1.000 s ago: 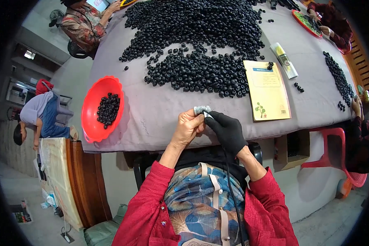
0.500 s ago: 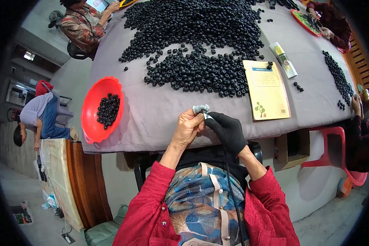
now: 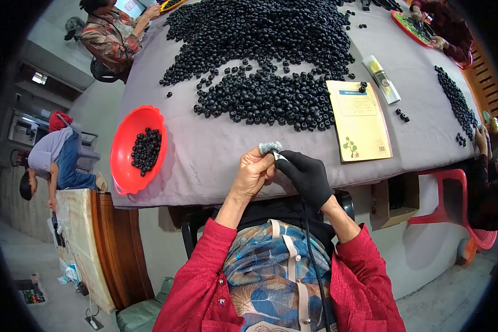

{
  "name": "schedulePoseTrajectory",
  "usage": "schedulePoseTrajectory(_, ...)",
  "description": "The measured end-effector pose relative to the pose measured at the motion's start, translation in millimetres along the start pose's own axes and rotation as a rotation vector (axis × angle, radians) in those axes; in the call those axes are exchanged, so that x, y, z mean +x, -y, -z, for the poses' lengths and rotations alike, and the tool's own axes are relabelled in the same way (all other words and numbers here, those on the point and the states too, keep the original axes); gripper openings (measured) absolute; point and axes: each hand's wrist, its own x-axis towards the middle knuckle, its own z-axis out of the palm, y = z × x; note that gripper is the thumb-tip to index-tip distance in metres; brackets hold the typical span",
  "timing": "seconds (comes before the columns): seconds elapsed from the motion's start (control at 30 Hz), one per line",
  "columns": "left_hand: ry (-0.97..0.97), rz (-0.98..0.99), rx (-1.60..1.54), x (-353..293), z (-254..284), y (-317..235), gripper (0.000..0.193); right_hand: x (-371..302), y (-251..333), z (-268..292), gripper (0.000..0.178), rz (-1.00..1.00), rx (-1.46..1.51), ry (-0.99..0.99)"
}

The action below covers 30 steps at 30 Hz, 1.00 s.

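Close together over the table's front edge, my left hand and my right hand meet at the fingertips. The left is bare apart from a grey fuzzy finger wrap at its index finger. It is closed in a pinch. A black glove covers my right hand, also closed, with a small white patch at its fingertip. Whatever lies between the fingers is hidden. Beyond my hands spreads a large heap of small round black bead-like pieces. A red scalloped bowl at the left holds several more of them.
A yellow booklet and a clear tube-like packet lie right of the heap on the grey tablecloth. A black cable hangs down my front. Co-workers sit at the far left and right edges; a person bends over farther left.
My hands stay pinched together in nearly the same spot. The bent-over person at the left has shifted slightly.
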Motion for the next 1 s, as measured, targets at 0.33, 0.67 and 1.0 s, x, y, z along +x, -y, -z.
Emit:
schedulePoseTrajectory(0.33, -0.008, 0.020, -0.029, 2, -3, -1, 0.013, 1, 5, 2, 0.027, -0.046, -0.048, -0.016)
schedulePoseTrajectory(0.67, -0.088, 0.027, 0.151, -8, -4, -12, 0.013, 1, 4, -1, 0.025, -0.067, 0.009, -0.054)
schedulePoseTrajectory(1.0, -0.786, -0.595, 0.545, -75, 59, -139, 0.011, 0, 13, -1, 0.027, -0.085, -0.037, -0.068)
